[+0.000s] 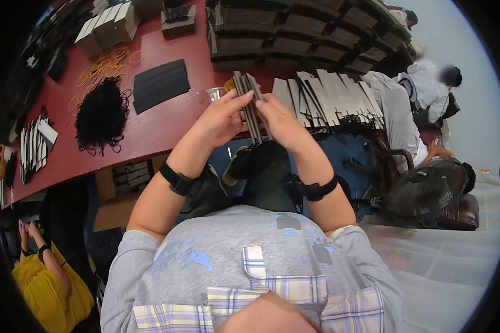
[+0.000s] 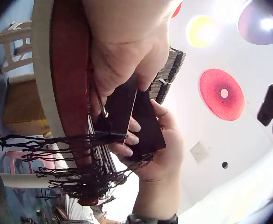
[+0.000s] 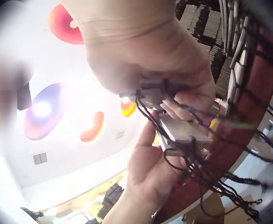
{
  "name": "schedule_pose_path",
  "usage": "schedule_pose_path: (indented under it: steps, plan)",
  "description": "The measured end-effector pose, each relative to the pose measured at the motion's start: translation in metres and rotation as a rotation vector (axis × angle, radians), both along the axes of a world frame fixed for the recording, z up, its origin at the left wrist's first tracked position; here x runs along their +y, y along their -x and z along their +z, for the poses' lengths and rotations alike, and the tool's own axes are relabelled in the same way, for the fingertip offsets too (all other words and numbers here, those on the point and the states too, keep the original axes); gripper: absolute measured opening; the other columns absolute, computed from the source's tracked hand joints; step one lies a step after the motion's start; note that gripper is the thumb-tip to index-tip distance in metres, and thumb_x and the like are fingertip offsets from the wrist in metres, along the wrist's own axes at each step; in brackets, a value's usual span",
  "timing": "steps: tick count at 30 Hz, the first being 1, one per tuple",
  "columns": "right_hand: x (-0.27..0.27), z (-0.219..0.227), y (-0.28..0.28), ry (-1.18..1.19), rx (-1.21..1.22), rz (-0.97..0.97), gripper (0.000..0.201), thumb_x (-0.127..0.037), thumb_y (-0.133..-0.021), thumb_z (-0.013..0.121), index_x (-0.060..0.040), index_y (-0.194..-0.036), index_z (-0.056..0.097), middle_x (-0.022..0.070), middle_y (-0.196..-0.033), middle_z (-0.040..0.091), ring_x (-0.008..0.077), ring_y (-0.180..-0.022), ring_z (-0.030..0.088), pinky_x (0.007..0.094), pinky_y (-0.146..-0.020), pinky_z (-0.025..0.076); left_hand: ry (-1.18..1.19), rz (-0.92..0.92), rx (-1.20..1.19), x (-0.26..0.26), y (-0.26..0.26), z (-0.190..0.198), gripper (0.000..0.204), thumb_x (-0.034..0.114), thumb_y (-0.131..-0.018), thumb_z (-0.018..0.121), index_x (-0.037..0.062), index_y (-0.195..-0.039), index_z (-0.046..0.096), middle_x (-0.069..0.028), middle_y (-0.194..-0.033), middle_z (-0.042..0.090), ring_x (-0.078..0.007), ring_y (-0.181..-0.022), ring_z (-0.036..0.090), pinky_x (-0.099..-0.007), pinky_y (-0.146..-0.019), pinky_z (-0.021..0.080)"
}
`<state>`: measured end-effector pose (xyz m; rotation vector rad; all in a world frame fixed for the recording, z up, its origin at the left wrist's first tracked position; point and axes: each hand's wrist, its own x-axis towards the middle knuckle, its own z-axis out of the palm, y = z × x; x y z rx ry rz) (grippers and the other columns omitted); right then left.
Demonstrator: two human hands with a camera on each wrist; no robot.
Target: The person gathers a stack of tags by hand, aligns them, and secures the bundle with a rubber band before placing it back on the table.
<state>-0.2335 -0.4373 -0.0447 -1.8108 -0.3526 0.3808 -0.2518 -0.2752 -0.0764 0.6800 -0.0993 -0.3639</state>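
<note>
Both hands are together over the table's front edge, holding a small bundle of flat, dark, card-like pieces (image 1: 252, 114) on edge. My left hand (image 1: 223, 117) grips the left side, thumb near the top. From the other side my right hand (image 1: 283, 121) holds the bundle, fingers along its face. In the left wrist view two dark panels (image 2: 150, 127) stand slightly apart, the right hand's fingertips between them. Black cords (image 3: 197, 165) dangle from the pieces' ends in the right wrist view. Whether the pieces are folded bags, I cannot tell.
On the red table (image 1: 166, 126) lie a heap of black cords (image 1: 101, 116), a black flat sheet (image 1: 161, 85) and yellow bands (image 1: 103, 67). White-edged flat pieces (image 1: 328, 100) fan out at right, below tall dark stacks (image 1: 294, 33). A fan (image 1: 428, 188) stands right; other people sit nearby.
</note>
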Motion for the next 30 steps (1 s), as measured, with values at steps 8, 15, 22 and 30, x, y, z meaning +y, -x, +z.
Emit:
schedule_pose_path:
  steps: [8, 15, 22, 30]
  plan:
    - [-0.015, 0.032, 0.002, 0.625, -0.656, -0.054, 0.05, -0.041, -0.091, 0.052, 0.0068, -0.104, 0.06, 0.0264, -0.101, 0.059, 0.0405, -0.102, 0.054, 0.0479, -0.089, 0.042, -0.046, 0.026, 0.062, -0.002, -0.012, -0.016, 0.033, 0.027, -0.098, 0.052, 0.002, -0.12, 0.051, -0.0134, -0.113, 0.062, -0.023, -0.1, 0.063, -0.0429, -0.085, 0.053]
    - [-0.079, 0.028, -0.035, 1.069, -0.691, -0.503, 0.042, -0.032, -0.077, 0.072, 0.0056, -0.092, 0.061, 0.0246, -0.096, 0.061, 0.0402, -0.094, 0.058, 0.0472, -0.083, 0.049, -0.059, 0.047, 0.131, -0.003, -0.004, 0.002, 0.037, 0.036, -0.099, 0.049, 0.0033, -0.117, 0.051, -0.0113, -0.1, 0.063, -0.0232, -0.09, 0.065, -0.0482, -0.087, 0.054]
    - [-0.075, 0.028, -0.043, 1.07, -0.63, -0.444, 0.04, -0.027, -0.077, 0.071, 0.0089, -0.091, 0.061, 0.0268, -0.092, 0.063, 0.043, -0.093, 0.061, 0.0471, -0.08, 0.051, -0.047, 0.05, 0.127, -0.003, -0.004, 0.0, 0.034, 0.034, -0.099, 0.049, 0.0047, -0.117, 0.051, -0.0089, -0.097, 0.063, -0.0222, -0.089, 0.065, -0.0478, -0.086, 0.055]
    - [-0.066, 0.021, -0.051, 1.054, -0.63, -0.372, 0.04, -0.027, -0.077, 0.063, 0.0112, -0.087, 0.061, 0.0283, -0.084, 0.063, 0.0432, -0.085, 0.061, 0.047, -0.08, 0.05, -0.06, 0.043, 0.116, -0.003, -0.004, -0.001, 0.034, 0.034, -0.099, 0.049, 0.0057, -0.118, 0.051, -0.0078, -0.098, 0.063, -0.0217, -0.092, 0.064, -0.0471, -0.086, 0.055]
